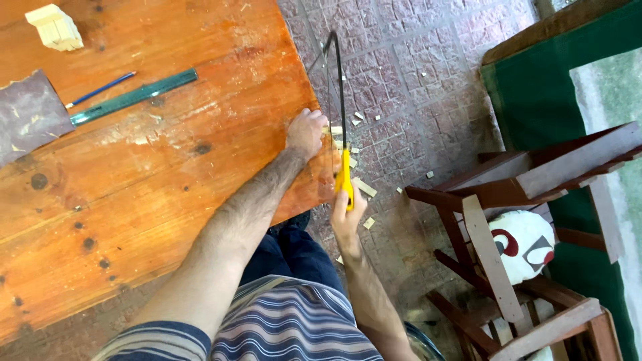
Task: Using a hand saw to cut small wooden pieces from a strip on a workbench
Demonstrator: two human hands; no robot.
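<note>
My right hand point(347, 212) is wrapping its fingers tight round the yellow handle of the coping saw point(339, 107), whose thin black frame is running away from me just off the table's right edge. My left hand point(305, 132) is pressing down at that same right edge, fingers curled together over a small pale wood piece point(336, 130) that is poking out past the edge, right beside the blade; I cannot tell how much of it my fingers are covering. Below the saw, pale wood offcuts point(364, 187) are lying scattered on the paved floor point(414, 80). Moving out across the wooden table point(167, 167), a green ruler point(134, 97) is lying at a slant toward the far edge, with a blue pencil point(100, 89) just beside it. A sheet of sandpaper point(27, 115) is sitting at the left edge, and a small pale wooden block assembly point(55, 27) is resting near the far left corner. Off to my right, a wooden chair point(521, 220) is standing on the floor with a white cushion point(521, 244) under it.
</note>
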